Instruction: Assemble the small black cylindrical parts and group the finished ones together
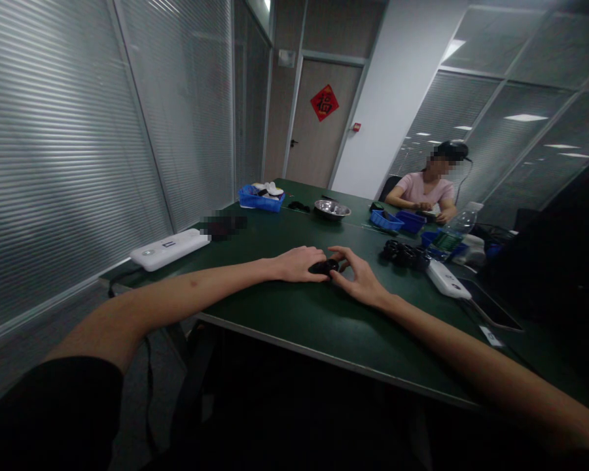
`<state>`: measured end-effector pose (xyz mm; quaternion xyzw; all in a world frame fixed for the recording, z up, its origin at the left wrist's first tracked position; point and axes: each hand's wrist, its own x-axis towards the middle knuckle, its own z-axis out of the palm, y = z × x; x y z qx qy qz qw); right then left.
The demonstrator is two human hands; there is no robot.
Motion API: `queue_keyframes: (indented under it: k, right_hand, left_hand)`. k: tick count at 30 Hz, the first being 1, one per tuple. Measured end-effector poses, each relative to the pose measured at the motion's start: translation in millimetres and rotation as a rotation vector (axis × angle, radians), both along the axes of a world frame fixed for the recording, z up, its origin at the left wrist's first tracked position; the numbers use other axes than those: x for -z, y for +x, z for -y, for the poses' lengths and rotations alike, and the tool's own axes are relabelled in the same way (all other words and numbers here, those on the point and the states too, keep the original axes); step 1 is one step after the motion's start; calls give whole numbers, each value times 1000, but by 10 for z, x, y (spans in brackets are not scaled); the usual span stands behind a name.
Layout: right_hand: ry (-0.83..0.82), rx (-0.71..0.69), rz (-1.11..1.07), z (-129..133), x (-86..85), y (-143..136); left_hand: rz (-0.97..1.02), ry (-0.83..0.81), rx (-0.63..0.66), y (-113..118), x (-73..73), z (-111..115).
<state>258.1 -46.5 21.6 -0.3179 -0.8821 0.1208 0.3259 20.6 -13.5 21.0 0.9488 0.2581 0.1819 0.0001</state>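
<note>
A small glossy black object (pixel 325 267) with a rounded right end is between my hands, low over the green table; I cannot make out its kind. My left hand (pixel 300 264) is closed on its left part, knuckles up. From the other side, the thumb and curved fingers of my right hand (pixel 357 276) close around the rounded end. The fingers partly hide the object. To the right of my right hand lies a heap of shiny black pieces (pixel 403 254).
The green table (pixel 275 307) also bears a steel bowl (pixel 332 209), a filled blue basket (pixel 261 198), smaller blue trays (pixel 385 220), a plastic bottle (pixel 452 234), white devices (pixel 171 249) and a dark tablet (pixel 488 304). A person (pixel 426 190) sits at the far right.
</note>
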Motion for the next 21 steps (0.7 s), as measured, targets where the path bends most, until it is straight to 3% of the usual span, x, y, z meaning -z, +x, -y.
queue_keyframes:
  k: [4, 11, 21]
  right_hand:
    - [5, 12, 3, -13, 14, -9]
    - [48, 156, -8, -71, 56, -13]
    - [28, 45, 43, 1, -18, -27]
  left_hand:
    - [-5, 7, 3, 1, 4, -4]
    - [1, -5, 8, -9, -25, 30]
    - [-1, 2, 13, -3, -22, 21]
